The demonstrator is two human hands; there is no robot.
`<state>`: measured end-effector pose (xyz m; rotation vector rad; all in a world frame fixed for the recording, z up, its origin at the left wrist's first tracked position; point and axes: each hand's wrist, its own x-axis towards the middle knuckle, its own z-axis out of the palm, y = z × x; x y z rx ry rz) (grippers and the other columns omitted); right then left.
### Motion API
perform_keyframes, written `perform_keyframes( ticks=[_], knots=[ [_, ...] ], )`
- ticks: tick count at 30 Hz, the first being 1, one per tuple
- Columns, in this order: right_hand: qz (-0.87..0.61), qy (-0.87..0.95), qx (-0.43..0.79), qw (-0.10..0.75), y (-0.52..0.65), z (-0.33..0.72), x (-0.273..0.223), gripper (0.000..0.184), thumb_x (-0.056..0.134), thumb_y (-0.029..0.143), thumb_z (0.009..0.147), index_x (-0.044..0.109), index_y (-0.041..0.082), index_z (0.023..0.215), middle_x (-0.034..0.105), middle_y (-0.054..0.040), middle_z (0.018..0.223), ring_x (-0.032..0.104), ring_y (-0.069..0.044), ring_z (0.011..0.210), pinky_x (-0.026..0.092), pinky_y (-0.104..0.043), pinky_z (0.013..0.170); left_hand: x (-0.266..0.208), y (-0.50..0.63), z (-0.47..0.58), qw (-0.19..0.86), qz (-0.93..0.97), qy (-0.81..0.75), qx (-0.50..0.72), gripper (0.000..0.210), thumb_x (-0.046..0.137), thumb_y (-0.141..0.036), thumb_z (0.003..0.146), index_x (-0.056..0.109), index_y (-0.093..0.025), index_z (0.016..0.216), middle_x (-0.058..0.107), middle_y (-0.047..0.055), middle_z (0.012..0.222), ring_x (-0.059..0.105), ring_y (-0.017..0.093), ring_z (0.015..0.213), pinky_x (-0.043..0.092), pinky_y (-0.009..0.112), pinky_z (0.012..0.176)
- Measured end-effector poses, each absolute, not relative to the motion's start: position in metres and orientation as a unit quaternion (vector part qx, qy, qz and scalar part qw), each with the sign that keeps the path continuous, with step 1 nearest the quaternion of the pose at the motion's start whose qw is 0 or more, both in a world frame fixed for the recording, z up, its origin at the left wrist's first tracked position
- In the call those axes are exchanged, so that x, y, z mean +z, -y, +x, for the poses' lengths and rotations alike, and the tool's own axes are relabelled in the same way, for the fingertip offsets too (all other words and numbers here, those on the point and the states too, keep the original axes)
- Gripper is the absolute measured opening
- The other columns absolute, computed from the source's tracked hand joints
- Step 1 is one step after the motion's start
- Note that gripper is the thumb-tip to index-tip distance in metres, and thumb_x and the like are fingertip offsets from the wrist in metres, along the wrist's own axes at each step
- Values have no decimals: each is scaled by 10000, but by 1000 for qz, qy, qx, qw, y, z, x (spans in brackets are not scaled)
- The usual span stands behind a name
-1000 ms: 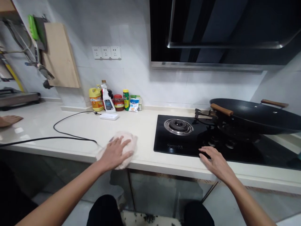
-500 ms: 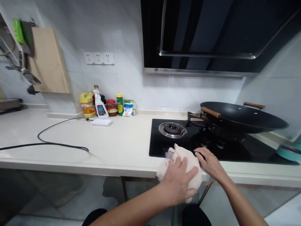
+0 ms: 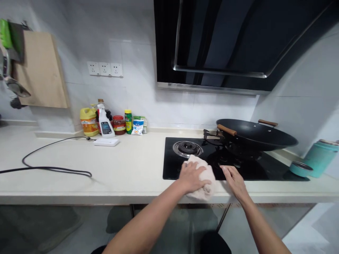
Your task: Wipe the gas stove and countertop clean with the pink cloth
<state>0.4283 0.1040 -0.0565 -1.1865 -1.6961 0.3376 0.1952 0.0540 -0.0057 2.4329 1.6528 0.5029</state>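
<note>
A pale, crumpled cloth lies over the front edge of the black glass gas stove and the counter before it. My left hand holds it down from above, fingers spread across its folds. To the right of the cloth, apart from it, my right hand hovers by the stove's front edge. Its fingers are stretched out and slightly bent, with nothing seen in them. Just behind the cloth is the left burner. A large black wok with wooden handles sits over the right burner.
A teal lidless-looking bowl and a teal canister stand right of the stove. Bottles, a red-lidded jar and packets line the wall. A white device and black cable lie left. The range hood hangs above.
My left hand has pushed the cloth forward and down from the counter's front edge onto the stove's edge. The right hand has come away from the cloth. The view has shifted right.
</note>
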Motion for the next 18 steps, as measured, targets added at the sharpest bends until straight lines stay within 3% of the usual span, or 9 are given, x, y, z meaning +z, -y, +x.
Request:
perform_keyframes(
  ticks=[6,10,14,16,18],
  knots=[
    [-466,715,110,509,-105,424,-54,393,526,576,914,705,233,986,658,-106,1127,612,-263,1098,464,-445,1029,-9,-23,110,-29,762,-625,169,661,513,-672,923,520,-299,1468,453,146,1574,396,393,1431,260,619,1149],
    [-418,747,109,505,-80,376,-38,331,475,486,966,702,249,1009,650,-114,1130,589,-269,1115,450,-456,1044,-17,-6,86,-7,738,-649,185,668,447,-584,974,413,-245,1549,389,193,1609,375,409,1452,270,618,1151],
    [-328,869,89,359,-45,298,-21,366,508,415,984,613,285,1310,543,-105,1393,482,-275,1284,398,-460,1077,-24,-6,79,114,709,-640,273,718,393,-478,993,192,-189,1619,287,188,1666,253,342,1541,180,607,1220],
    [-307,909,59,275,-38,271,-16,440,525,451,986,541,309,1403,455,-99,1512,408,-302,1352,362,-489,1080,-25,-8,74,183,688,-617,335,702,361,-421,997,150,-166,1616,274,191,1671,258,278,1549,205,542,1239],
    [-311,924,34,219,-38,261,-11,422,515,475,992,546,324,1385,462,-88,1507,436,-308,1305,365,-484,1031,-24,-8,67,250,675,-583,376,669,350,-356,987,160,-172,1602,301,184,1663,297,222,1537,273,475,1230]
  ],
)
